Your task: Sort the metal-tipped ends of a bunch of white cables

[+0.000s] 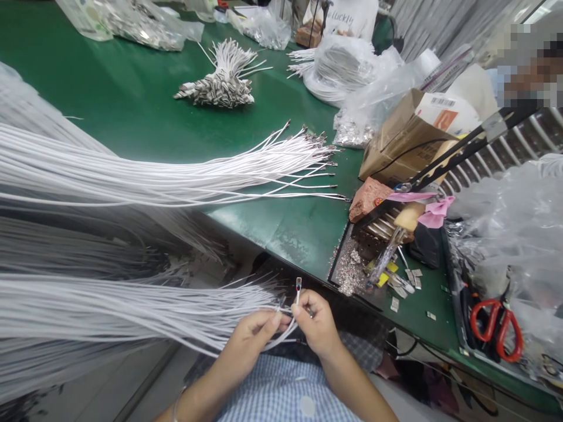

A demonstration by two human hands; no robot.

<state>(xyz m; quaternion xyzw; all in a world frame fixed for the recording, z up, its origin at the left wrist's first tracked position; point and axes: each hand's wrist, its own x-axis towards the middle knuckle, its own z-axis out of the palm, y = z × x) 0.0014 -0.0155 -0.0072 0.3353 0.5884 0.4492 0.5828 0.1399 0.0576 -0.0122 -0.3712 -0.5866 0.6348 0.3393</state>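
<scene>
Over my lap, my right hand (pixel 319 325) pinches a white cable, its small metal-tipped end (pixel 298 285) pointing up above the fingertips. My left hand (pixel 253 331), just beside it, is closed with thumb and fingers round white cable (pixel 278 340) that curves across to the right hand. Exactly how many strands it grips is hidden. Behind and left of my hands runs a long bundle of white cables (pixel 176 308), hanging off the table's side. A second bundle of white cables (pixel 197 179) lies on the green table (pixel 145 76), its dark-tipped ends towards the right.
A tied cluster of short white leads (pixel 224 82) lies farther back. On the right are a brick piece (pixel 368 198), a cardboard box (pixel 396 140), a wooden-handled tool (pixel 407 218), loose metal pieces and red-handled scissors (pixel 497 328). Another person sits at the far right.
</scene>
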